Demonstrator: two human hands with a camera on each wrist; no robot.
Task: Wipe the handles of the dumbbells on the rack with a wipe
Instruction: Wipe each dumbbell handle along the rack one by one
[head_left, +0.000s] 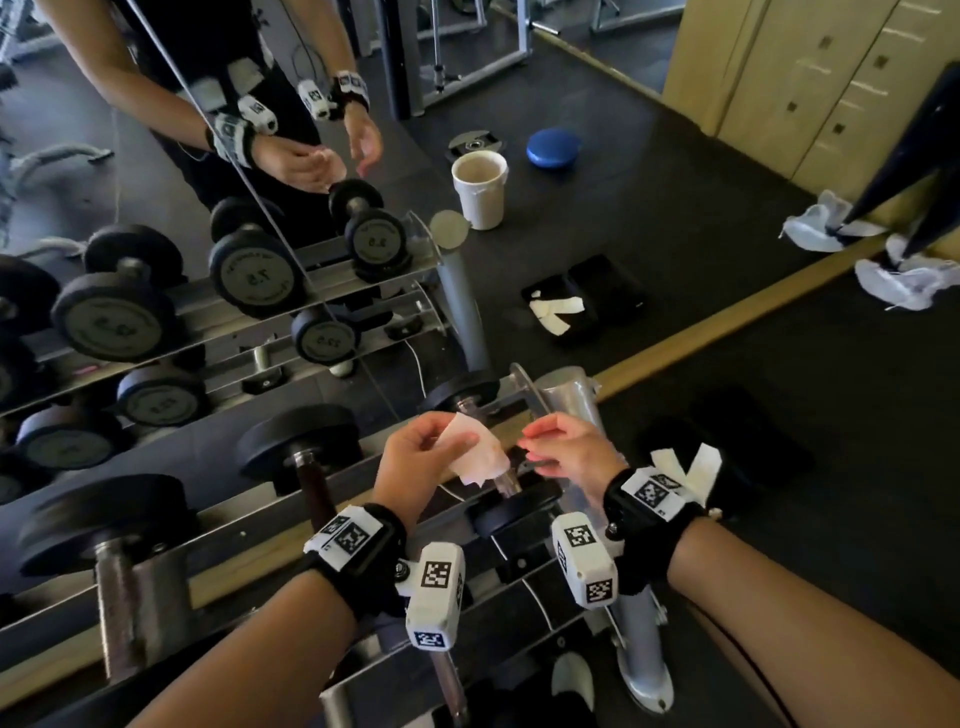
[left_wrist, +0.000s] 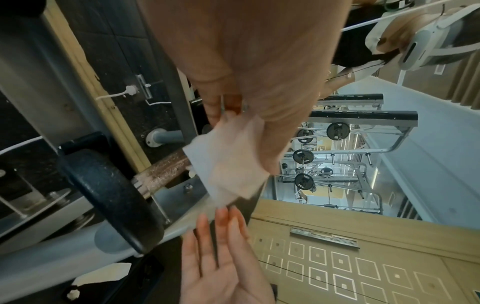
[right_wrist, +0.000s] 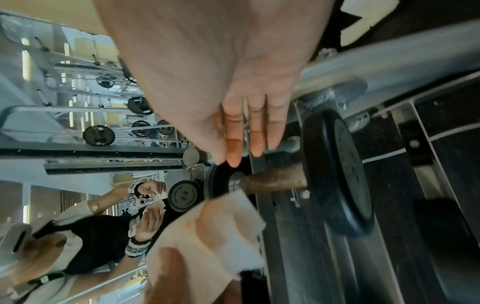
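Note:
My left hand (head_left: 439, 441) pinches a white wipe (head_left: 478, 452) between thumb and fingers, just above the smallest dumbbell at the right end of the rack (head_left: 260, 535). That dumbbell's brownish handle (right_wrist: 275, 181) runs between two black plates (right_wrist: 337, 170); most of it is hidden under the wipe in the head view. My right hand (head_left: 540, 431) hovers a short way right of the wipe with straight fingers (right_wrist: 252, 131), holding nothing. The left wrist view shows the wipe (left_wrist: 231, 162) hanging from my left hand, with the right palm (left_wrist: 221, 257) below it.
Two bigger dumbbells (head_left: 301, 441) (head_left: 104, 519) lie further left on the rack. A wall mirror behind it repeats the rack, my hands, a white cup (head_left: 480, 189) and a blue disc (head_left: 553, 148). A black pack with white wipes (head_left: 691, 467) lies on the floor, right of the rack's silver post (head_left: 571, 400).

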